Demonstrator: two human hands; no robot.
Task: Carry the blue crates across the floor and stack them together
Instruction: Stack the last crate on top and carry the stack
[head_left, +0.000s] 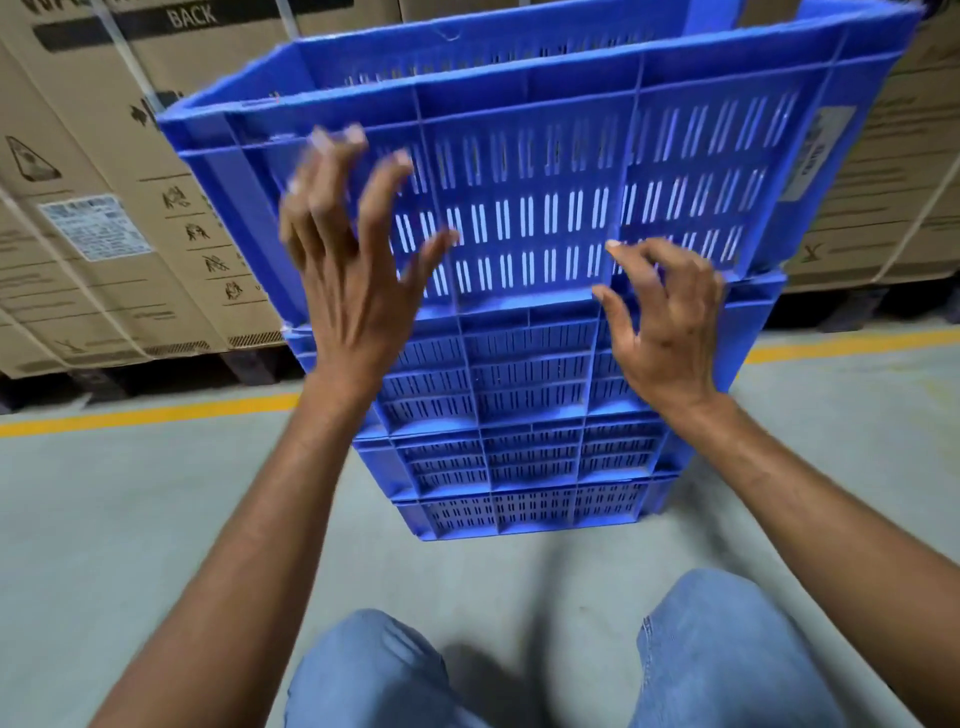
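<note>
A stack of blue slotted plastic crates (524, 457) stands on the floor straight ahead. The top blue crate (545, 171) sits on it, tilted, its left side lower than its right, its open top facing away. My left hand (353, 270) hovers in front of the top crate's near wall with fingers spread, blurred, holding nothing. My right hand (665, 327) is lower, at the seam between the top crate and the one beneath, fingers curled apart and empty. Whether either hand touches the plastic I cannot tell.
Large strapped cardboard cartons (93, 218) on dark pallets stand close behind the stack, with more cartons (883, 171) to the right. A yellow floor line (156, 413) runs along them. My jeans-clad knees (717, 649) are at the bottom, over grey concrete floor (130, 545).
</note>
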